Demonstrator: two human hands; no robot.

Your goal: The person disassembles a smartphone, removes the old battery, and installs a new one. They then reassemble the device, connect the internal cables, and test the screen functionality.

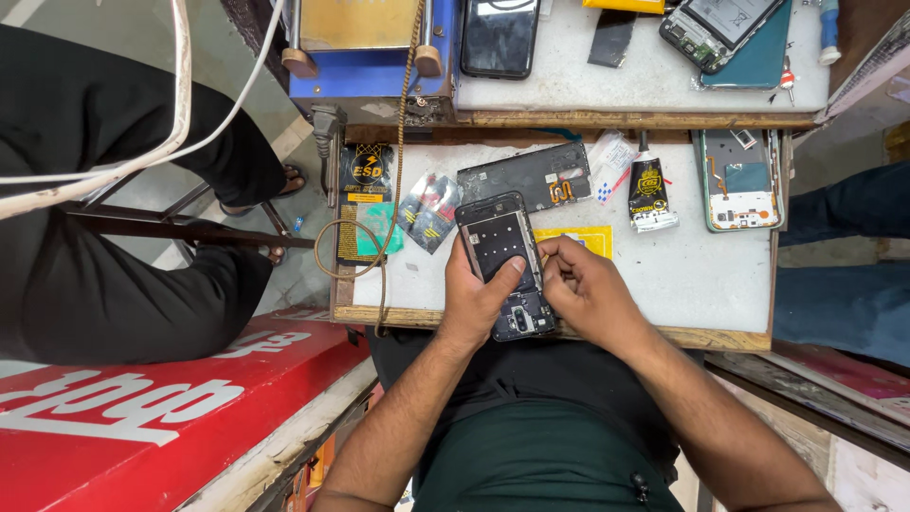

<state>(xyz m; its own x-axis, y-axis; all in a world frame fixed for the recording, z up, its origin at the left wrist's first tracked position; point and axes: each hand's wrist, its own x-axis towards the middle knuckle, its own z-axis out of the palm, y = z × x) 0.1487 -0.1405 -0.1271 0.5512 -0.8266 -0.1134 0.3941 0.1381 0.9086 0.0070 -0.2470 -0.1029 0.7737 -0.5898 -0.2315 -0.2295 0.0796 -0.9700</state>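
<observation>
1. At the near edge of the white work table (664,284), an opened phone frame (504,261) is held, its long axis running from far-left to near-right, with the camera end hanging just over the wooden lip.
2. The frame is clasped from the left by the left hand (474,301); the thumb is laid across the frame's inner face and the fingers are wrapped underneath, so this hand is closed on it.
3. The right hand (588,289) is set against the frame's right edge, its fingers bunched together at the rim; whether something small is pinched there cannot be told.
4. Both forearms are brought in from the near side, converging on the frame, and neither hand is clearly nearer than the other.
5. Just beyond the frame, a dark back cover (526,175) is laid flat, with a yellow strip (578,237) beside it.
6. Farther right, a small glue tube packet (650,194) and another stripped phone shell (741,180) are seen, well apart from the hands.
7. To the left, a coiled cord (379,237) is draped over the table edge.
</observation>
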